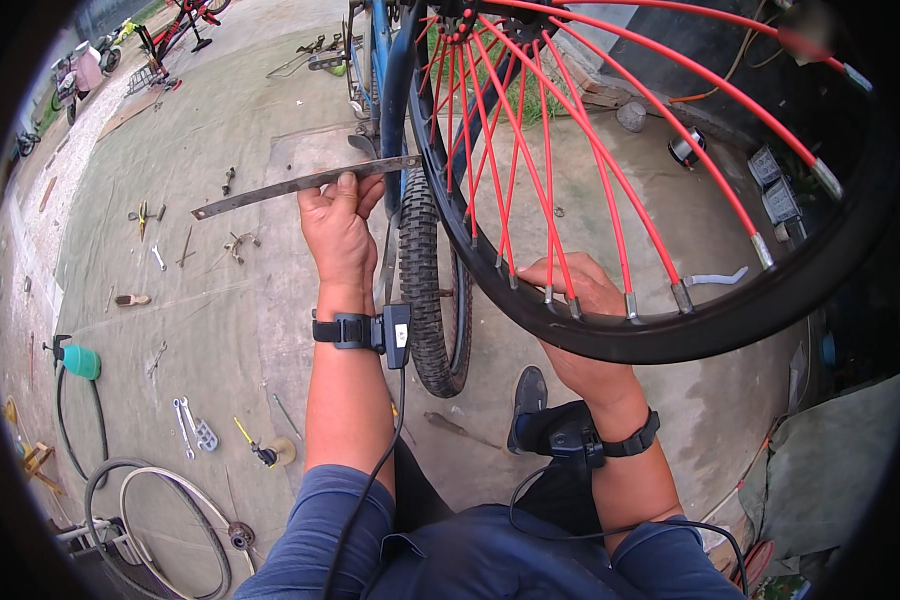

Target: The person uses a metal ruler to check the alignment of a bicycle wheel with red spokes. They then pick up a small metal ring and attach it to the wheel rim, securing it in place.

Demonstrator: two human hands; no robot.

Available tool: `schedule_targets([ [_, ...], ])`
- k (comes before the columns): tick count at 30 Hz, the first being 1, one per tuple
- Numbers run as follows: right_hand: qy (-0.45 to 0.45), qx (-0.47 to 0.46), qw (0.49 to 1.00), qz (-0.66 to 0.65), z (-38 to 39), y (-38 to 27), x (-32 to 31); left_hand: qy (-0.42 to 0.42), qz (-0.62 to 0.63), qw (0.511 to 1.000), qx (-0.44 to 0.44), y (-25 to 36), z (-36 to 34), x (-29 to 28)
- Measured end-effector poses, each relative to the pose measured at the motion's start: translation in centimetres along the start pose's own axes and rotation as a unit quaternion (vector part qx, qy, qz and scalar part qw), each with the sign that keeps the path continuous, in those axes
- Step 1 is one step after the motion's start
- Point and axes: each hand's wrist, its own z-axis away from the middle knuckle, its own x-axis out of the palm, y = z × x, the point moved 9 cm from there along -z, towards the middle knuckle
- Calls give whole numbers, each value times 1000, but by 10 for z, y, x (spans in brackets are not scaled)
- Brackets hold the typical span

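Observation:
A bicycle wheel with a black rim [610, 345] and red spokes [660, 100] fills the upper right. My left hand [338, 235] pinches a flat, dark metal bar [260, 195], thumb on top. The bar's right end lies at the rim's left edge; whether they touch I cannot tell. My right hand [590, 290] is closed at the lower rim, seen partly through the spokes. Its fingertips are near a silver spoke end, and the rim covers part of the hand. Behind the wheel stand a blue bicycle frame [395, 110] and a knobby black tyre [422, 290].
Wrenches [183, 425], a screwdriver [245, 430] and pliers [145, 218] lie on the ground at left. Nearby are a green spray bottle [80, 360] and coiled tubing [130, 470]. A wire spool [686, 148] sits at right. Cables run from both wrist straps.

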Motion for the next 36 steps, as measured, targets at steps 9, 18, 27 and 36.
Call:
schedule_targets([
  [9, 2, 3, 1000, 1, 1, 1, -1, -2, 3, 1000, 3, 0, 0, 1],
  [18, 6, -5, 1000, 8, 1, -2, -3, -2, 4, 1000, 2, 1, 1, 1],
  [27, 1, 5, 999, 39, 1, -16, -11, -4, 1, 1000, 2, 0, 1, 2],
  [36, 46, -13, 998, -46, 6, -32, -31, -8, -2, 1000, 3, 1, 1, 3],
])
